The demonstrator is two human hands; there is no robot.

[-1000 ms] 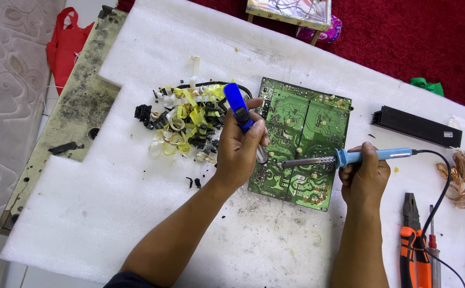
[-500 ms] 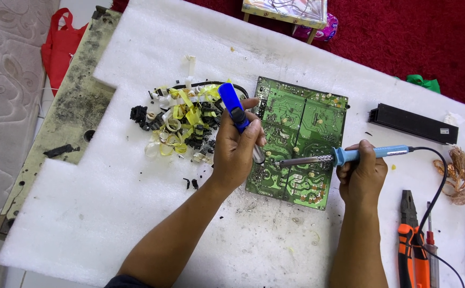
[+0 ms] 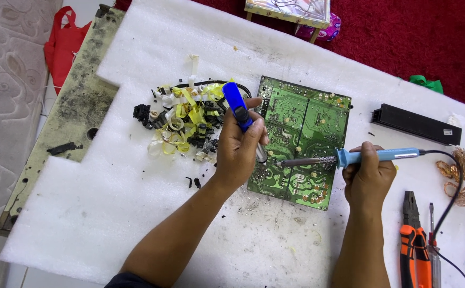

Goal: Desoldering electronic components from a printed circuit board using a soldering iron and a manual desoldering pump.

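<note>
The view shifted slightly; the left hand (image 3: pixel 239 152) with the blue desoldering pump (image 3: pixel 237 106) edged lower over the green circuit board (image 3: pixel 301 125).

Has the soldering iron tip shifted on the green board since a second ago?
Cannot tell. The soldering iron tip sits at about the same spot on the circuit board's lower left; the head camera itself moved.

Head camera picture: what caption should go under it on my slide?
Left hand holds a blue desoldering pump while right hand touches a soldering iron to a green circuit board.
</note>
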